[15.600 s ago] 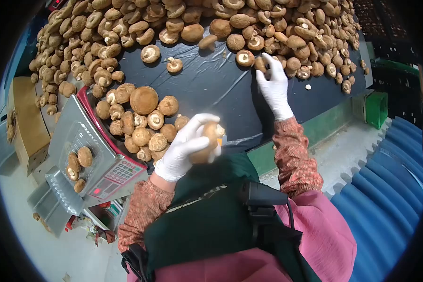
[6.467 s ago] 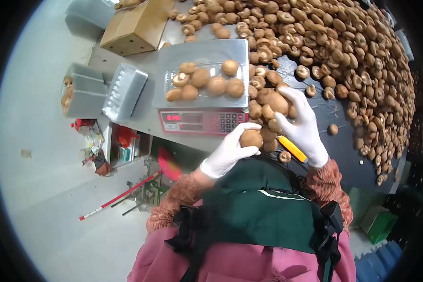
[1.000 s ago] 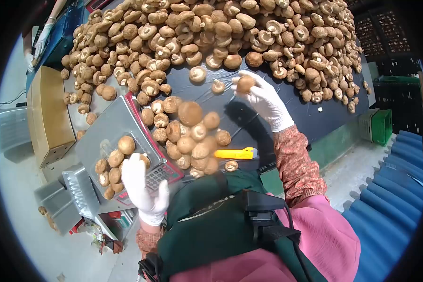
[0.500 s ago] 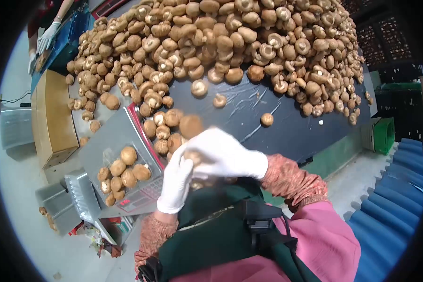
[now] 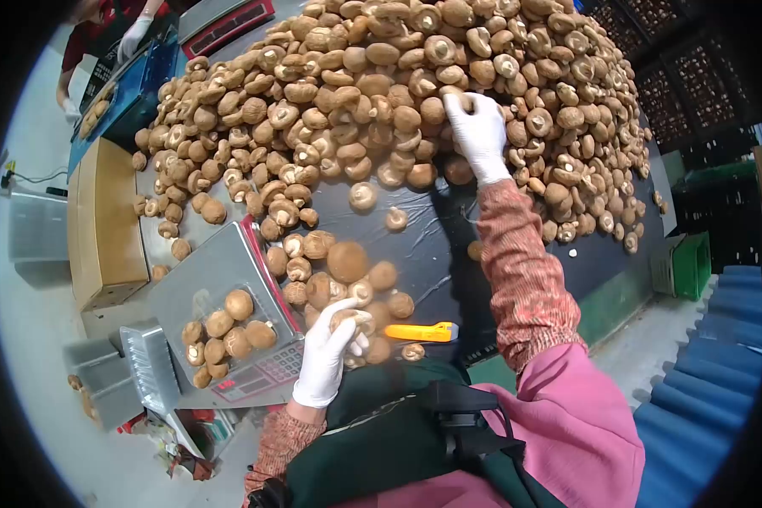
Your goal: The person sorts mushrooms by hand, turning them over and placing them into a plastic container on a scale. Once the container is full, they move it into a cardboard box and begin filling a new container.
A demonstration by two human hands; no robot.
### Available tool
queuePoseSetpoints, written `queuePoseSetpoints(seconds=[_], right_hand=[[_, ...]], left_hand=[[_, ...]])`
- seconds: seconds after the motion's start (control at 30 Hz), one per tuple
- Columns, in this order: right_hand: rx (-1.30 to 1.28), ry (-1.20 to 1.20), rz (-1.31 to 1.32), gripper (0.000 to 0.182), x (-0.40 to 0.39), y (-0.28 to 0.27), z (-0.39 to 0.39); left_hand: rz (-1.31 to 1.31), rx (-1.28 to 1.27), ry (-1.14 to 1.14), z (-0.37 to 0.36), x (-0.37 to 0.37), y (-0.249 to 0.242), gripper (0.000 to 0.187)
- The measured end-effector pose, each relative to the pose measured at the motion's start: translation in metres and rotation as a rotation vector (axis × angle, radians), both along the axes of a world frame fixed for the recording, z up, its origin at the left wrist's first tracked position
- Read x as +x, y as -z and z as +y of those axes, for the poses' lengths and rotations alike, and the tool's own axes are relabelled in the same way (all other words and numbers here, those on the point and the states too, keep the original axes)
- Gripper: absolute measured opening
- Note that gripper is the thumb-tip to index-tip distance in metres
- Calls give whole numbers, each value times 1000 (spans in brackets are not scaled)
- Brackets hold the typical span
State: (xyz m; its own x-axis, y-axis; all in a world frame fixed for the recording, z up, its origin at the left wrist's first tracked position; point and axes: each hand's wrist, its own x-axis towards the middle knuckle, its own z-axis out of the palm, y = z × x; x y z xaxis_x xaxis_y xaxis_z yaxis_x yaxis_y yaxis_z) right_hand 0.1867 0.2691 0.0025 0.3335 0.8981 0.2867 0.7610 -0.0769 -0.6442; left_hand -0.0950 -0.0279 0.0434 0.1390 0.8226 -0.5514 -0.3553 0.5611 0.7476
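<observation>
A large heap of brown mushrooms (image 5: pixel 381 85) covers the back of the dark table (image 5: pixel 415 229). My gloved right hand (image 5: pixel 478 131) reaches into the heap, fingers curled at a mushroom near its fingertips; its grip is unclear. My gloved left hand (image 5: pixel 332 351) is closed on a mushroom (image 5: pixel 352 318) near the table's front edge. Several loose mushrooms (image 5: pixel 347 262) lie just beyond it. To the left, a scale (image 5: pixel 220 288) bears a tray with several mushrooms (image 5: pixel 239 305). An orange-yellow cutter (image 5: pixel 422 332) lies right of my left hand.
A cardboard box (image 5: pixel 106 224) stands left of the scale, with clear plastic trays (image 5: pixel 150 364) nearer me. Another person's gloved hand (image 5: pixel 135 35) is at the upper left by a blue crate (image 5: pixel 144 80). A second scale (image 5: pixel 226 25) stands at the back. A green crate (image 5: pixel 692 264) is right.
My right hand has left my left hand and moved up and right to the heap. The cutter is now uncovered. The other person's hands have shifted, and the view has moved slightly.
</observation>
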Motion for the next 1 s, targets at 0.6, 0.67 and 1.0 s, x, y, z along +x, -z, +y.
queuePoseSetpoints(seconds=[0.6, 0.67, 1.0], right_hand=[[584, -879, 68, 71, -123, -64, -169], [660, -952, 131, 74, -139, -53, -178], [394, -1094, 325, 64, -228, -28, -223]], left_hand=[[-62, 65, 11, -17, -40, -25, 46], [-230, 121, -94, -29, -50, -24, 48], [-20, 112, -364, -110, -102, -18, 41]])
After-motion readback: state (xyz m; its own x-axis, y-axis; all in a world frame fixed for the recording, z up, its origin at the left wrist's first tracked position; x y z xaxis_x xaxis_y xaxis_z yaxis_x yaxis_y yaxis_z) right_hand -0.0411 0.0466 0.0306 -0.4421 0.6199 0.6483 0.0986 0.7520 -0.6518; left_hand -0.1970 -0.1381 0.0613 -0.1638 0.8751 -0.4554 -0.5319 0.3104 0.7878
